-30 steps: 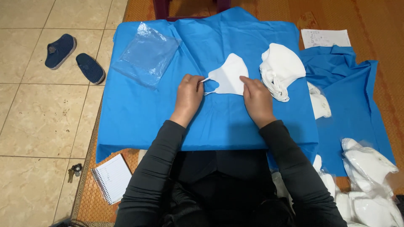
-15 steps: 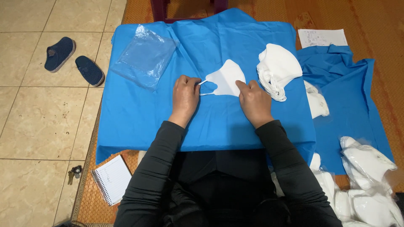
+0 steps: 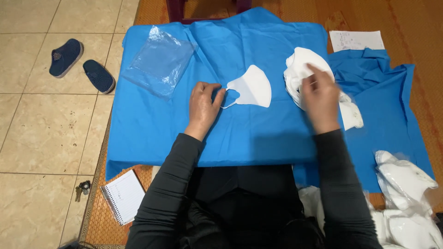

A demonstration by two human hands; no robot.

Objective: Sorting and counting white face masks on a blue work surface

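A folded white face mask (image 3: 253, 87) lies flat on a blue cloth (image 3: 221, 124) spread before me. My left hand (image 3: 204, 106) rests on the cloth at the mask's left end, fingers touching its ear loop. My right hand (image 3: 318, 94) is raised and blurred over a stack of white masks (image 3: 297, 64) at the right, fingers apart, nothing seen in it. Both arms wear black sleeves.
A clear plastic bag (image 3: 159, 62) lies at the cloth's upper left. More blue cloth (image 3: 387, 106) and bagged white masks (image 3: 406, 184) lie right. A paper slip (image 3: 355, 40), a spiral notepad (image 3: 122, 196), keys (image 3: 83, 189) and two dark shoes (image 3: 80, 64) surround the work area.
My right hand let go of the folded mask and moved right to the stack of masks. The left hand stayed at the mask's ear loop.
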